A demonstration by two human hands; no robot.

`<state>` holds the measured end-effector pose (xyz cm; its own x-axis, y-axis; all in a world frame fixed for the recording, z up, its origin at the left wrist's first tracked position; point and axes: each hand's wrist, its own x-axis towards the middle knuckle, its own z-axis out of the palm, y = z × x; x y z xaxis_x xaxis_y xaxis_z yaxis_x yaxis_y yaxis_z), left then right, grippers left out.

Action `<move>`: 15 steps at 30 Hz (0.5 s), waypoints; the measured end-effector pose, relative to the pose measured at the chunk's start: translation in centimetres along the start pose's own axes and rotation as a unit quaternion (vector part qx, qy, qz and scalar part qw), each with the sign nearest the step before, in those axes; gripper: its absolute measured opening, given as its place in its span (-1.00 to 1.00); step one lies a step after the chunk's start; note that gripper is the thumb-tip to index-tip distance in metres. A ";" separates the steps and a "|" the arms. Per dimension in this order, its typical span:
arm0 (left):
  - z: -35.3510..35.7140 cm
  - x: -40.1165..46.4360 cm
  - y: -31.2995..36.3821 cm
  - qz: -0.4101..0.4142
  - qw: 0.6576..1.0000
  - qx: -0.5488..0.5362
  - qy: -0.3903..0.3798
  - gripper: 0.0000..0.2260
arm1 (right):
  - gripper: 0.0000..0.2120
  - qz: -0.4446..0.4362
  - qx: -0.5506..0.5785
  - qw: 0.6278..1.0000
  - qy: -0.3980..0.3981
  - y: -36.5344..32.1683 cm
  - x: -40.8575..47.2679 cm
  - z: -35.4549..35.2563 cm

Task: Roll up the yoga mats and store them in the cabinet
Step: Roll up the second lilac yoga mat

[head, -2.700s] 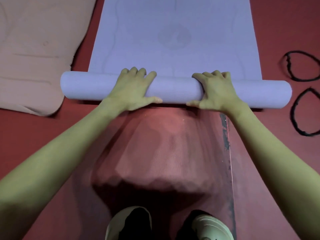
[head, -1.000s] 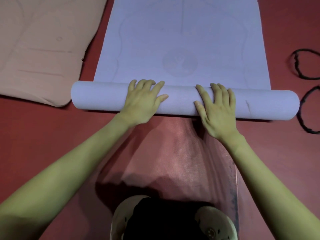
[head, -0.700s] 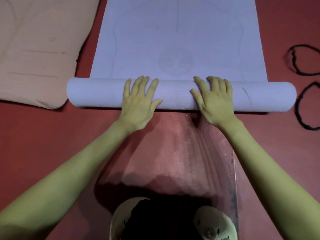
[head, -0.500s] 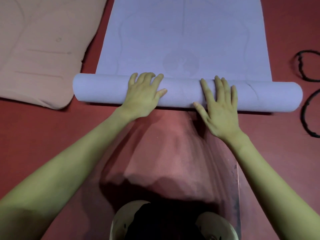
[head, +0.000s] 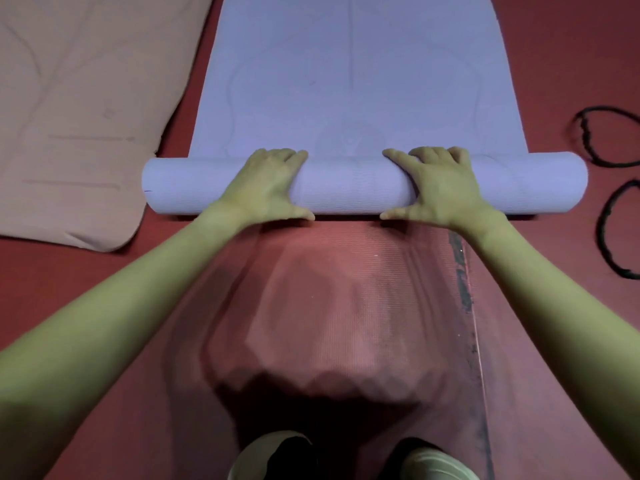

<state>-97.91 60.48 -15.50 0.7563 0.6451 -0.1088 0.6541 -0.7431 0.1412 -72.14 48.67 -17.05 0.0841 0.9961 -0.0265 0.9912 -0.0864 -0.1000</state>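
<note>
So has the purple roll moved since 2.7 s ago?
Yes. The rolled mat has advanced away from the person: the emblem, earlier well ahead of it, now sits at its far edge.

both forearms bare, no sleeves/watch/rings on left hand (head: 266,187) or right hand (head: 441,188); pale shoes (head: 440,462) w/ dark openings at 6 o'clock.

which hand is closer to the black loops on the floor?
Right. The right hand grips the purple mat roll right of its middle, on the side toward the black loops beyond the roll's right end. The left hand grips the roll left of middle, farther away.
</note>
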 end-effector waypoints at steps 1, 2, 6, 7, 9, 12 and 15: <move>-0.1 0.2 -0.1 0.003 1.000 -0.008 0.002 -0.09 | 0.06 -0.007 -0.008 1.000 0.009 0.1 0.1 -0.1; -0.2 0.3 -0.2 0.001 1.000 -0.016 0.005 -0.12 | 0.04 -0.012 -0.015 1.000 0.016 0.2 0.2 -0.3; -0.9 -0.7 0.4 -0.002 0.999 -0.034 0.028 -0.19 | -0.01 -0.026 -0.024 0.999 0.013 -0.3 -0.4 -1.0; -1.1 -1.3 0.7 0.002 0.999 -0.037 0.030 -0.20 | -0.02 -0.027 -0.020 0.999 0.012 -0.5 -1.0 -1.0; -1.1 -3.0 1.2 0.010 0.998 -0.046 0.029 -0.21 | -0.04 -0.027 -0.007 1.000 0.009 -1.0 -3.0 -0.9; -1.0 -6.1 2.3 0.012 0.998 -0.058 0.010 -0.21 | -0.08 -0.027 0.000 1.000 -0.008 -2.1 -6.4 -1.0; -0.8 -9.0 3.4 0.011 0.997 -0.075 -0.016 -0.21 | -0.11 -0.026 0.013 0.999 -0.035 -3.3 -9.5 -1.4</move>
<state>-102.45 52.29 -13.24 0.7720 0.6210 -0.1357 0.6303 -0.7202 0.2899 -76.08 39.54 -15.10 0.0236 0.9956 -0.0907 0.9911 -0.0352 -0.1288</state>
